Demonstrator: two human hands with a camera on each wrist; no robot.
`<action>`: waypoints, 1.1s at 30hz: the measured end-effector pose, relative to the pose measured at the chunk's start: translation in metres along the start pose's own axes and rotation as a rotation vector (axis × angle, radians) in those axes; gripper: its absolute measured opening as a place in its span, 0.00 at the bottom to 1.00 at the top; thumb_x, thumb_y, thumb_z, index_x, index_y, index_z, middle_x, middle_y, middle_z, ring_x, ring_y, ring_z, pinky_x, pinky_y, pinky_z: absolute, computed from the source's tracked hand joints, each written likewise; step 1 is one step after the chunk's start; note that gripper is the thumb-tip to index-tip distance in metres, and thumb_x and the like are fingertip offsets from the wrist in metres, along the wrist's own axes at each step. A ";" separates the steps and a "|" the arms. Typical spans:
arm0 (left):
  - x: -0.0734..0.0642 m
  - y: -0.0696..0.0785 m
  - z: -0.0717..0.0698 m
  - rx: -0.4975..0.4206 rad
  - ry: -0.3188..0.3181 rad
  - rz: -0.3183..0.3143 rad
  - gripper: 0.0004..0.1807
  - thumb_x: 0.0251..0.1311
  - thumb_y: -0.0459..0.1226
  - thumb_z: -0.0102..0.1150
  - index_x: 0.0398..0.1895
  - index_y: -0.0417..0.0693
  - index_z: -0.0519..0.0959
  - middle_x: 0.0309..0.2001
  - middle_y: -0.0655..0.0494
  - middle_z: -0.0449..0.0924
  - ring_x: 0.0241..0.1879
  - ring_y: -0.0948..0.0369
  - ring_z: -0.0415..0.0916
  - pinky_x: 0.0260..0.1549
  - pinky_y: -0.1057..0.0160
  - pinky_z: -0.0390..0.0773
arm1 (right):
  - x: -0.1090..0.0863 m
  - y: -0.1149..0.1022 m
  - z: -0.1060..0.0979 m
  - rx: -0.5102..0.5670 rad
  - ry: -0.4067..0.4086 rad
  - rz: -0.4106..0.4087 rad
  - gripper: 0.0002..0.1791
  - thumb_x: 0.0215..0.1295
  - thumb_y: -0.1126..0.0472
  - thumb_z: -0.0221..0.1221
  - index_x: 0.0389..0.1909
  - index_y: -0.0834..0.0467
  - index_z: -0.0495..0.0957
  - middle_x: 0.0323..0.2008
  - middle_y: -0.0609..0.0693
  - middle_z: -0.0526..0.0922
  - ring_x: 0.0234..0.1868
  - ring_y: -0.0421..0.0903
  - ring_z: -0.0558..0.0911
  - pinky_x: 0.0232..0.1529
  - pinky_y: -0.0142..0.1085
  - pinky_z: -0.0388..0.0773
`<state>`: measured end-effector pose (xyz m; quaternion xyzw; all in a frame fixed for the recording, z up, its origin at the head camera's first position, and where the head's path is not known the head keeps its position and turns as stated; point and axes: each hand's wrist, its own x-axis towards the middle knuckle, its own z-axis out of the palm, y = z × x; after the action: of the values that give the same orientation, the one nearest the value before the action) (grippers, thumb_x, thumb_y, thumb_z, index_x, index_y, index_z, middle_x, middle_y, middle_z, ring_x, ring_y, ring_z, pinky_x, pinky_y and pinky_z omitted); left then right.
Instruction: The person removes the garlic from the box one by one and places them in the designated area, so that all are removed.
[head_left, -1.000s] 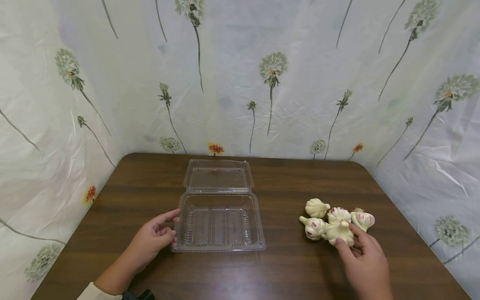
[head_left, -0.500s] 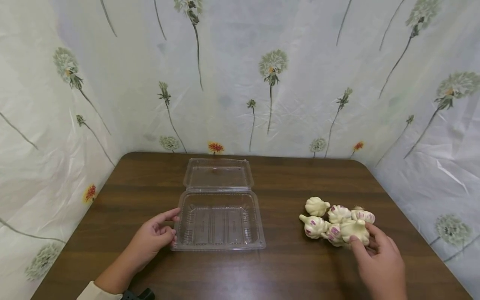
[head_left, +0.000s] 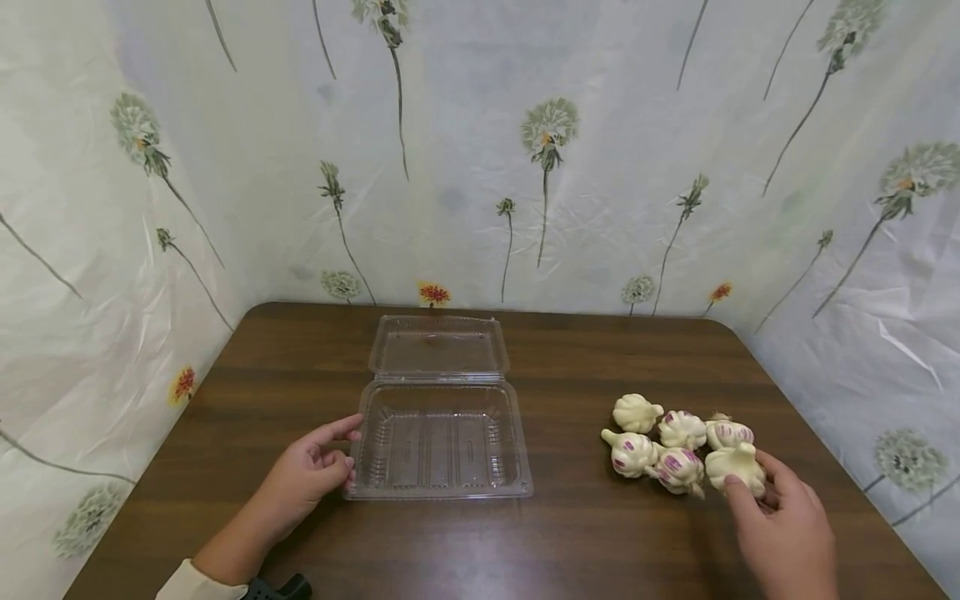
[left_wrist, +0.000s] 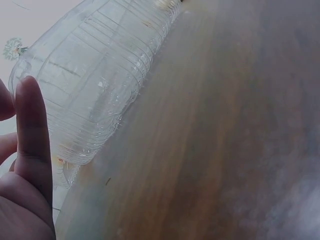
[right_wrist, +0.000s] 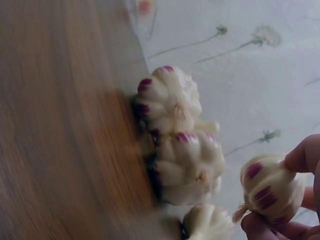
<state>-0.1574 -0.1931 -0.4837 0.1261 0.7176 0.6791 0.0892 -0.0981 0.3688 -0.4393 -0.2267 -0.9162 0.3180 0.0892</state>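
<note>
At the right, my right hand [head_left: 787,525] pinches a garlic bulb [head_left: 737,469] between thumb and fingers. In the right wrist view, this cream bulb [right_wrist: 272,187] with purple marks hangs apart from the others, roots showing. Several more garlic bulbs [head_left: 681,469] lie clustered just left of it. An open clear plastic container [head_left: 517,442] lies left of centre, its lid [head_left: 438,350] folded back flat behind it. My left hand [head_left: 311,471] pinches the container's left rim with thumb and index finger. In the left wrist view, a digit [left_wrist: 32,115] lies against the container's corner.
Everything stands on a brown wooden table [head_left: 570,550] with rounded back corners. A pale sheet [head_left: 465,150] printed with dandelions hangs behind it and along both sides. A dark band [head_left: 277,589] is on the left wrist.
My right hand has drawn the held garlic bulb rightward, off the front of the cluster, uncovering a purple-marked bulb behind it. My left hand and the container stay in place.
</note>
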 end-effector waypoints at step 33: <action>0.001 -0.001 -0.001 -0.006 0.002 -0.004 0.32 0.71 0.24 0.55 0.77 0.32 0.62 0.61 0.31 0.65 0.32 0.65 0.78 0.34 0.67 0.85 | 0.021 0.030 0.006 -0.092 -0.123 0.135 0.47 0.77 0.34 0.49 0.81 0.65 0.56 0.68 0.73 0.71 0.55 0.66 0.79 0.43 0.55 0.77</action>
<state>-0.1587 -0.1935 -0.4845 0.1235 0.7158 0.6814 0.0903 -0.1080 0.3968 -0.4628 -0.2719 -0.9163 0.2940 0.0007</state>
